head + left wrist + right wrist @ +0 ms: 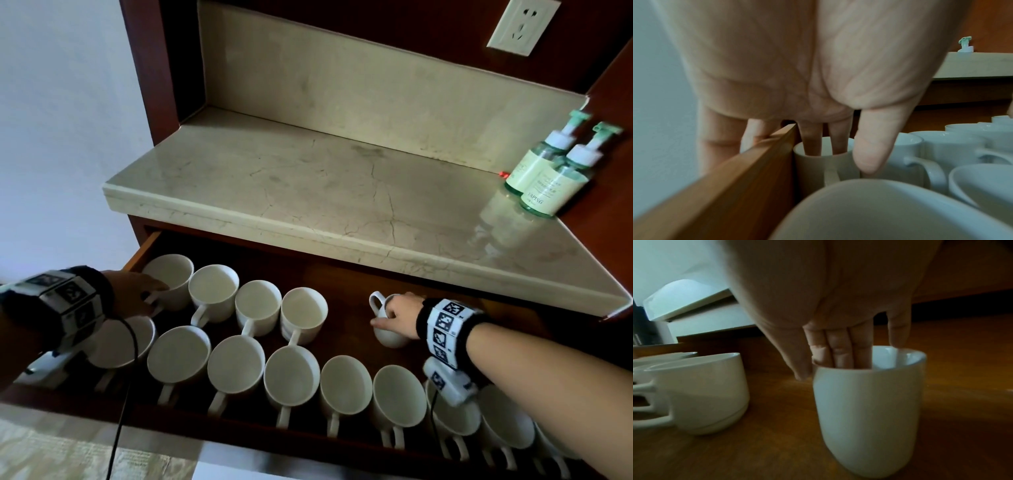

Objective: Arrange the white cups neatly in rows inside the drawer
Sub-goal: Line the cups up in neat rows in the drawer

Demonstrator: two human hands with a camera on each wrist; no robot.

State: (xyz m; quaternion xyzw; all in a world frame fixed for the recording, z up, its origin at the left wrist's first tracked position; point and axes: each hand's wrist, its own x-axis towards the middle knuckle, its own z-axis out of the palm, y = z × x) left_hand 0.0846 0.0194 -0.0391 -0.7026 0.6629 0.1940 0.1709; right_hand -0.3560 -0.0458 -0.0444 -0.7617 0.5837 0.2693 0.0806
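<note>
White cups stand in two rows in the open wooden drawer (144, 250). The front row (291, 375) is long and the back row (258, 305) short. My left hand (154, 294) holds the far-left back cup (171, 270) by its rim. In the left wrist view two fingers (813, 144) are inside this cup (812, 165) and the thumb is outside. My right hand (387, 315) pinches the rim of a lone upright cup (390, 337) further right in the back row. The right wrist view shows fingers (840, 356) inside that cup (869, 410).
A marble countertop (308, 178) overhangs the back of the drawer. Two green pump bottles (544, 174) stand at its right end, under a wall socket (520, 27). Bare drawer floor (346, 308) shows between the back row and the lone cup. A wall lies left.
</note>
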